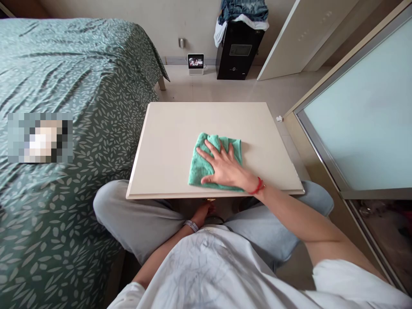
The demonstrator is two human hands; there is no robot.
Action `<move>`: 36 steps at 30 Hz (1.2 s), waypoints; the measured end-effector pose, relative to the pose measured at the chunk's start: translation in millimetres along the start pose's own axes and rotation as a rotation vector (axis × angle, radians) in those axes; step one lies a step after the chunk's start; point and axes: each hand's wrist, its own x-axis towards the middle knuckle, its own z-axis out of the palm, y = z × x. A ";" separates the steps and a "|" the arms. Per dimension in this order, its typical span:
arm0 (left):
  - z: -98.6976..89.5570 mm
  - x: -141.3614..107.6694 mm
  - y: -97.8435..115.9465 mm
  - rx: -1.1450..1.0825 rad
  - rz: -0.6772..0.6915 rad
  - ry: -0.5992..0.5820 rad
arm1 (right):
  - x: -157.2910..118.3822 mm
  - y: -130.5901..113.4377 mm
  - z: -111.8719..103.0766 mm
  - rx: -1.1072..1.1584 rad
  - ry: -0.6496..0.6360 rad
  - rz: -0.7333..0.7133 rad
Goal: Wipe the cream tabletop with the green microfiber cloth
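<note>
My right hand (225, 166) lies flat with its fingers spread, pressing on a green cloth (196, 171). The cloth looks folded and rests on a cream tabletop (170, 141), right of the middle and close to the near edge. A red bracelet circles my right wrist. Down between my knees, just below that near edge, is my left hand (204, 211), with a pale band on its wrist. The table edge and shadow hide most of its fingers, and I cannot make out whether it holds anything. A small brass-coloured fitting (210, 199) shows under the edge beside it.
A bed with a green leaf-patterned cover (112, 141) stands along the left. Beyond the table are a small screen device (196, 64) and a black cabinet (240, 51) with clothes on top. A frosted-glass sliding door (360, 120) borders the right.
</note>
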 end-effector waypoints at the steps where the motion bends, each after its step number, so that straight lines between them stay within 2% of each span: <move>1: 0.4 0.0 -0.1 -0.001 0.003 -0.004 | -13.3 -6.7 1.8 0.000 -0.012 -0.021; 3: 1.2 0.1 -0.4 -0.002 0.008 -0.009 | -32.3 -16.6 3.6 0.009 -0.026 -0.050; 5: 1.6 0.3 -1.1 -0.003 0.012 -0.012 | -39.8 -21.3 3.4 0.023 -0.036 -0.062; 9: 0.1 1.2 -3.0 -0.008 0.016 -0.025 | -22.1 -16.3 -0.6 0.048 -0.067 -0.051; 13: -1.8 1.6 -3.9 -0.007 0.010 -0.024 | 29.9 0.9 -8.4 0.064 -0.040 -0.010; 21: -1.1 2.3 -1.1 -0.006 -0.024 0.001 | 164.8 35.7 -30.3 0.120 0.030 0.111; 26: 0.5 1.0 0.8 -0.012 -0.031 0.022 | 213.1 46.0 -38.6 0.119 0.048 0.184; 31: 0.6 -1.2 1.3 -0.009 -0.027 0.024 | 221.6 48.8 -40.7 0.118 0.052 0.201; 36: -0.6 -2.0 2.2 -0.004 -0.020 0.028 | 201.5 40.0 -35.7 0.105 0.052 0.159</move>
